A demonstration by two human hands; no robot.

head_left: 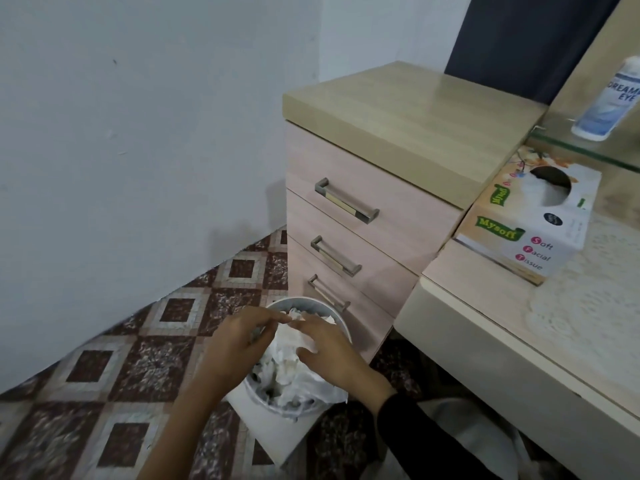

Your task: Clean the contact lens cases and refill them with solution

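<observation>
Contact lens cases do not appear anywhere in the head camera's one view, so where they sit and what state they are in cannot be told. The person looks down at a round waste bin on a patterned tile floor, beside a three-drawer unit. The bin is lined with a white bag and heaped with crumpled white tissues. Both hands hover over it. The left hand reaches in with fingers mostly straight, their tips at a tuft of tissue; whether they pinch it cannot be told. The right hand has its fingers straight and spread, released, lying over the tissue heap. To the right, on a dressing table, stands a tissue box with a tissue showing in its round opening. Above it, a solution bottle stands upright on a glass shelf; its top runs out of view. Throwing away tissues suggests the wiping is underway or finished; refilling probably remains, since the bottle stands well apart from both hands.
</observation>
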